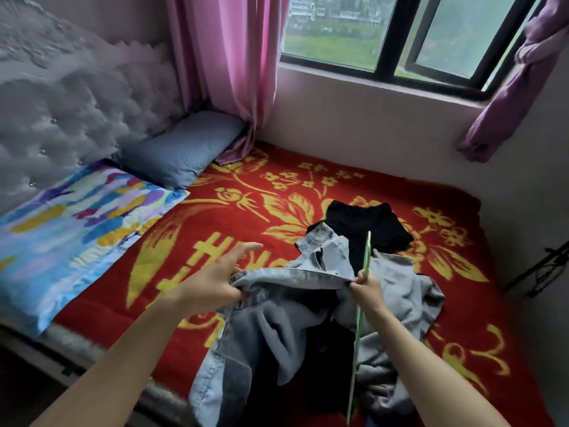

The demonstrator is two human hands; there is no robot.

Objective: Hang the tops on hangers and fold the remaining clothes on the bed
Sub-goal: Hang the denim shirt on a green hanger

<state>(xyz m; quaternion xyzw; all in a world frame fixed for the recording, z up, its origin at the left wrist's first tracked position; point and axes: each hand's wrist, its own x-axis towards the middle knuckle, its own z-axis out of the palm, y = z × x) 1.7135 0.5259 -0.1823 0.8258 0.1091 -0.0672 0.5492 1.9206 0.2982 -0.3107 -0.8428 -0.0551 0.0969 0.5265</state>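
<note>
Plainly the work is at the hanging step. The person stands at the side of the bed (240,211) with a denim top (303,275) stretched between both hands, above the red flowered blanket. The left hand (215,282) pinches one end of the top's upper edge between thumb and curled fingers, while the forefinger sticks out straight and free. The right hand (368,285) is closed round the other end of that edge and also round a green hanger (366,254), which is seen edge-on, so it reads as a thin strip running up past the knuckles and down along the forearm.

Holding the edge taut this way probably serves to open the neck or shoulder line, so that an arm of the hanger can be slid inside. Keeping the hanger in the same hand as the cloth saves putting it down. The rest of the denim top hangs slack over the near edge of the bed.

Under and beside it lies a grey garment (400,291), crumpled, and farther off a black garment (369,224), loosely heaped. Both rest on the blanket and neither looks folded yet, so most of the task seems to remain.

The next move likely calls for turning the hanger flat to the opening. The heavy denim may slip from the light left-hand pinch.
</note>
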